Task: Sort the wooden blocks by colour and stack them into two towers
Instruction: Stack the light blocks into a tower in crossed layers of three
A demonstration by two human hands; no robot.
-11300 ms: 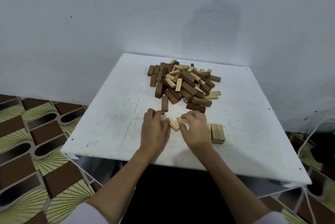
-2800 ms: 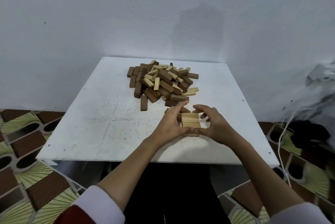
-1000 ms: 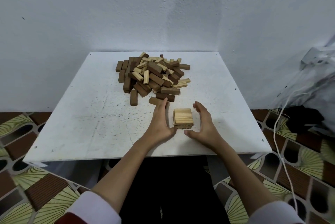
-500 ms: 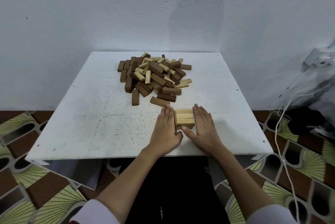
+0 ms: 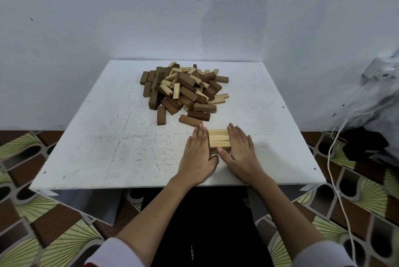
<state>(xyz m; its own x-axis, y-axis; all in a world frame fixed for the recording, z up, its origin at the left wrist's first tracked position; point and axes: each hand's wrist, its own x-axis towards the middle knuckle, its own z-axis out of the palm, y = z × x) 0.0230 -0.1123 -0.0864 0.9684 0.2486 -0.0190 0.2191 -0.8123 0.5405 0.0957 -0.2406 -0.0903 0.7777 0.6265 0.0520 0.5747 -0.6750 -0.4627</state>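
Note:
A low stack of light wooden blocks [image 5: 218, 138] stands near the front of the white table [image 5: 121, 143], its top layer three blocks side by side. My left hand [image 5: 198, 154] presses flat against the stack's left side, fingers straight. On the other side my right hand [image 5: 241, 152] presses with straight fingers, its thumb across the stack's near face. Behind, a mixed heap of dark and light blocks [image 5: 183, 89] lies at the table's middle back. Two loose dark blocks [image 5: 190, 120] [image 5: 161, 115] lie between heap and stack.
The table stands in a corner of white walls. A white cord [image 5: 332, 158] and a bundle of dark cloth and plastic [image 5: 371, 115] lie on the patterned floor to the right. The table's front edge is just behind my wrists.
Both hands have closed in from spread positions and now press flat on the two sides of the light stack. Over the earlier frames the stack gained a second layer.

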